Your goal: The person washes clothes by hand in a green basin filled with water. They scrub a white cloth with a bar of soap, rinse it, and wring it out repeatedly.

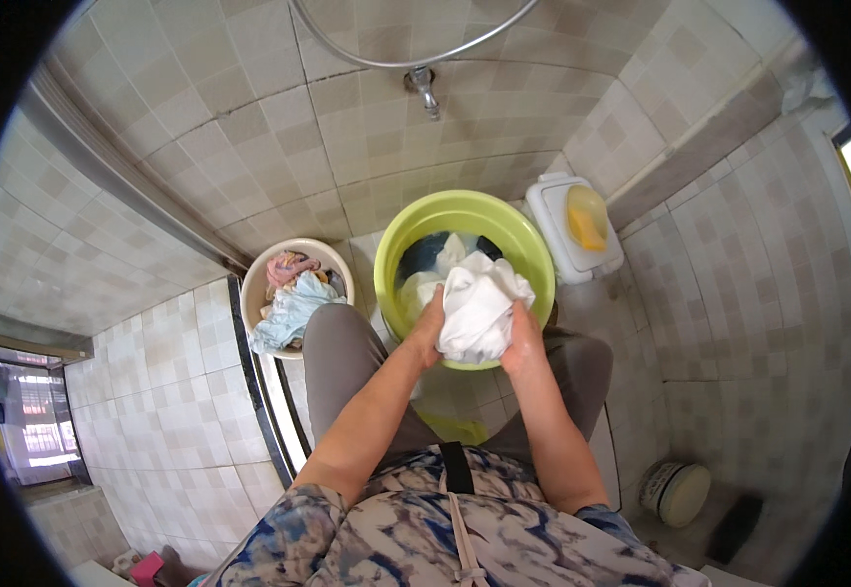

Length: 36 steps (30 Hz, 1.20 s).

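Patterned top point(386, 538) in blue, white & grey is seen nearest the cam., w/ a black strap point(457, 468) hung down its front; grey trousers point(342, 362) are worn, knees set apart. Just beyond, white cloth point(482, 308) is held bunched over the near side of a lime-green basin point(530, 235). It is grasped from the L by the left hand point(428, 331) & from the R by the right hand point(523, 338); some fingers are hidden by the folds. Whether the cloth's underside is touching the basin contents can't be told. Behind it, dark fabric point(421, 259) is seen inside the basin.

To the L, a cream basin point(344, 272) is filled w/ laundry: light-blue cloth point(298, 308) is draped over the near rim, pink cloth point(291, 266) is piled farther back. Off to the lower R, a whitish bucket point(685, 494) is placed on the floor; markings on its side are too small/blurred to be read.

At the far R of the green basin, a white container point(553, 210) is topped by a yellow scoop point(587, 220). Farthest off, a metal tap point(425, 93) is mounted on the tiled wall point(367, 127), w/ a grey hose point(396, 63) looped above.
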Each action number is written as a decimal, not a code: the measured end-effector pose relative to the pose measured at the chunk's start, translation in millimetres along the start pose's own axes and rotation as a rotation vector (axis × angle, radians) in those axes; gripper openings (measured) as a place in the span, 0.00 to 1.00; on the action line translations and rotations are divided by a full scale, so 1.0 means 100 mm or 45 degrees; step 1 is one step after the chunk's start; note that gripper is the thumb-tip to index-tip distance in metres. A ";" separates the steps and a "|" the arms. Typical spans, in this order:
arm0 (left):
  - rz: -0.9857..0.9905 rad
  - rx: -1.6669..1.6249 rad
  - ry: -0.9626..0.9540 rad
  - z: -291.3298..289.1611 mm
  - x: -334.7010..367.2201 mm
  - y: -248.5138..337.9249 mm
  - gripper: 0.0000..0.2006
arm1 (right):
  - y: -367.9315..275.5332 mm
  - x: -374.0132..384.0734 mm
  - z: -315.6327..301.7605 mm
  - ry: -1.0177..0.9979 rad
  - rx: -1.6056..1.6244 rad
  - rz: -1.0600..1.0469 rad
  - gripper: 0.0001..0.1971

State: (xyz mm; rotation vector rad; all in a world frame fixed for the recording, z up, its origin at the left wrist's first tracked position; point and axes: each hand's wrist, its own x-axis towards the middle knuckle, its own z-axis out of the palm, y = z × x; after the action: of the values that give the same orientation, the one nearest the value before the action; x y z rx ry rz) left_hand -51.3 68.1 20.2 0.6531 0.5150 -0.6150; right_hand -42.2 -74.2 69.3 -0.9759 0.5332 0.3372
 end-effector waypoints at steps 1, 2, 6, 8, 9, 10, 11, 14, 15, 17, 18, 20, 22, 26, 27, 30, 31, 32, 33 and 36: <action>0.153 -0.191 -0.175 -0.05 0.09 -0.04 0.28 | 0.02 -0.12 0.12 -0.016 -0.125 0.015 0.21; 0.473 0.258 -0.024 -0.17 0.23 -0.12 0.23 | 0.08 -0.22 0.23 -0.034 -0.252 0.030 0.21; 0.573 -0.654 -0.760 -0.69 0.61 -0.26 0.16 | 0.62 -0.35 0.45 -0.297 -1.112 -0.800 0.21; 0.702 -0.639 -0.553 -0.42 0.48 -0.09 0.17 | 0.42 -0.31 0.73 -0.101 -1.625 -0.805 0.22; 0.766 -0.622 -0.451 -0.20 0.33 0.05 0.17 | 0.38 -0.12 0.74 0.000 -1.735 -0.816 0.23; 0.846 -0.599 -0.345 -0.08 0.26 0.14 0.17 | 0.35 0.13 0.73 0.087 -1.841 -0.836 0.24; 0.726 -0.545 -0.269 -0.01 0.22 0.16 0.18 | 0.27 0.36 0.73 0.186 -1.940 -0.769 0.24; 0.221 -0.463 -0.015 0.33 -0.04 0.35 0.20 | 0.05 0.90 0.47 0.468 -2.054 -0.660 0.22; 0.330 -0.307 -0.019 0.18 0.10 0.24 0.22 | 0.04 0.97 0.36 0.427 -1.941 -0.690 0.22; 0.576 0.190 0.137 -0.22 0.63 -0.15 0.23 | 0.11 0.97 0.18 0.324 -1.721 -0.733 0.20; 0.691 0.536 0.285 -0.36 0.87 -0.31 0.24 | 0.24 0.81 0.24 0.341 -1.753 -0.735 0.20; 0.918 0.924 0.177 -0.60 0.88 -0.39 0.26 | 0.47 0.26 0.55 0.285 -1.810 -0.711 0.21; 0.792 0.252 -0.006 -0.70 1.02 -0.48 0.26 | 0.68 -0.08 0.78 0.096 -1.750 -0.719 0.25; 0.534 -0.159 -0.105 -0.26 0.57 -0.03 0.25 | 0.52 0.47 0.61 0.184 -1.924 -0.642 0.24; 0.429 -0.215 -0.096 -0.07 0.36 0.13 0.23 | 0.35 0.67 0.55 0.334 -1.899 -0.503 0.24; 0.439 -0.156 -0.110 0.21 0.04 0.26 0.21 | 0.18 1.13 0.04 0.388 -1.827 -0.560 0.24; 0.512 -0.040 -0.049 0.13 0.23 0.13 0.23 | 0.25 1.26 -0.18 0.402 -1.913 -0.810 0.25; 0.823 0.450 0.185 0.06 0.27 0.09 0.24 | 0.28 1.20 -0.21 0.333 -1.814 -0.947 0.26; 1.118 0.962 0.421 0.00 0.28 0.13 0.26 | 0.29 1.12 -0.18 0.270 -1.697 -1.090 0.27; 1.029 1.485 0.731 -0.02 0.21 0.20 0.25 | 0.12 0.79 -0.14 0.192 -1.111 -0.585 0.31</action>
State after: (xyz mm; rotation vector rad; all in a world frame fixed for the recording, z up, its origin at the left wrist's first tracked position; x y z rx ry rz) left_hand -24.1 75.0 14.1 2.0518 0.3231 0.1374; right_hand 12.6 -76.7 9.9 -1.9383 0.2678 0.0653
